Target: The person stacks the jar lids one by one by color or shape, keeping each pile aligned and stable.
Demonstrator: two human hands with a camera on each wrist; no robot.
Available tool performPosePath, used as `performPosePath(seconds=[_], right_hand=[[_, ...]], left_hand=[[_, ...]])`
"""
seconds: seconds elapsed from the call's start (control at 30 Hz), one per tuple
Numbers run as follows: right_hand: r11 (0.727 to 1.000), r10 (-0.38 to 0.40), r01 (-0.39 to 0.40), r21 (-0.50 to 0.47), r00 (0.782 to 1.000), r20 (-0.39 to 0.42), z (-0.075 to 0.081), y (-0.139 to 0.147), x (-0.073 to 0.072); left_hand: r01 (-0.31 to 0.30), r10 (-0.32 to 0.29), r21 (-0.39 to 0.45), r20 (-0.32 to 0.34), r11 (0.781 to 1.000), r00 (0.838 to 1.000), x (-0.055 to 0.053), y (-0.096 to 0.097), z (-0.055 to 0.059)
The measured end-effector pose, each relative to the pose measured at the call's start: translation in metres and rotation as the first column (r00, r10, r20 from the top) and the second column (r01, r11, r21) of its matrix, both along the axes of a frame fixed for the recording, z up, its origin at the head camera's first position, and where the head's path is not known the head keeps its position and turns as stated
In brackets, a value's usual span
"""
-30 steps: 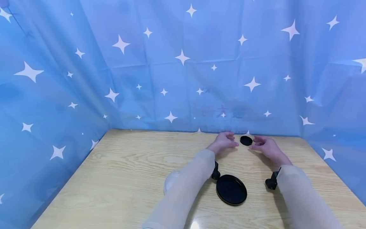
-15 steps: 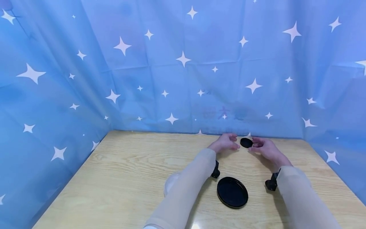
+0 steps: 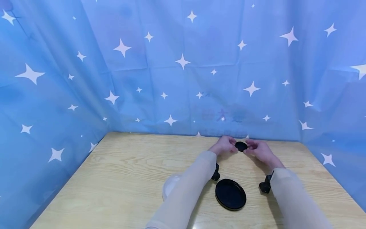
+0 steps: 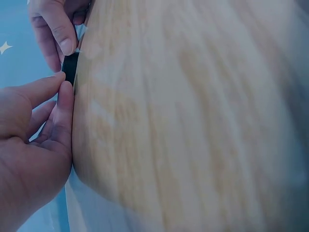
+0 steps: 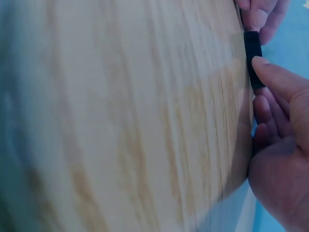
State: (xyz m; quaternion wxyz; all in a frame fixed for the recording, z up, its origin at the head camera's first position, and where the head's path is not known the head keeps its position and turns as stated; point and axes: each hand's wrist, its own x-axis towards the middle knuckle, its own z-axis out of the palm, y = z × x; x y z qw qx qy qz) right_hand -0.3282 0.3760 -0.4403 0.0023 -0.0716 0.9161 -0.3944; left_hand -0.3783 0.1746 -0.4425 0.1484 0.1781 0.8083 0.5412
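At the far edge of the table, a small round black lid lies between my two hands. My left hand holds its left side, with fingertip and thumb at the rim in the left wrist view. From the other side my right hand grips it; the right wrist view shows the thumb on the dark side wall and the fingers curled behind. A larger black round lid, rim up, rests on the table nearer me, between the forearms.
A clear, whitish round container is partly hidden by my left sleeve. Blue curtain with white stars hangs right behind the wooden table and along both sides. Black wrist cameras stick out under both wrists.
My right hand has moved left and closed onto the small black lid, which has shifted slightly left to my left hand's fingers. The head view has tilted a little.
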Motion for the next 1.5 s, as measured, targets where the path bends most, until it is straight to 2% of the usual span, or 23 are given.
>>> performPosePath(seconds=[0.33,0.63,0.8,0.97,1.07,1.2,1.3,1.5], right_hand=[[1.0,-0.002,0.002,-0.011,1.0,0.026,-0.004,-0.003,0.0],[1.0,0.001,0.001,-0.027,0.999,0.048,0.002,0.0,0.011],[1.0,0.013,-0.012,-0.024,0.999,0.049,0.004,0.0,0.013],[0.999,0.02,-0.018,-0.038,0.999,0.045,0.007,-0.003,0.016],[0.998,0.031,-0.029,-0.062,0.999,0.036,0.009,-0.006,0.018],[0.996,0.041,-0.041,-0.076,0.999,-0.003,0.015,-0.012,0.022],[0.996,0.046,-0.048,-0.074,0.998,-0.033,0.023,-0.016,0.027],[0.994,0.072,-0.077,-0.073,0.995,-0.064,0.048,-0.022,0.045]], left_hand=[[-0.029,0.029,-0.005,0.027,1.0,0.999,0.005,-0.003,0.004],[-0.017,0.016,-0.013,-0.016,1.0,1.0,0.008,-0.003,0.005],[0.005,-0.006,0.031,0.026,1.0,1.0,0.012,-0.007,0.008],[0.021,-0.021,0.045,0.015,0.999,1.0,0.015,-0.015,0.01],[0.026,-0.03,0.094,0.035,0.995,0.999,0.017,-0.021,0.012],[0.039,-0.047,0.159,0.043,0.987,0.998,0.02,-0.029,0.018],[0.048,-0.051,0.135,0.016,0.99,0.999,0.024,-0.034,0.025],[0.084,-0.081,0.036,-0.081,0.996,0.993,0.035,-0.042,0.045]])
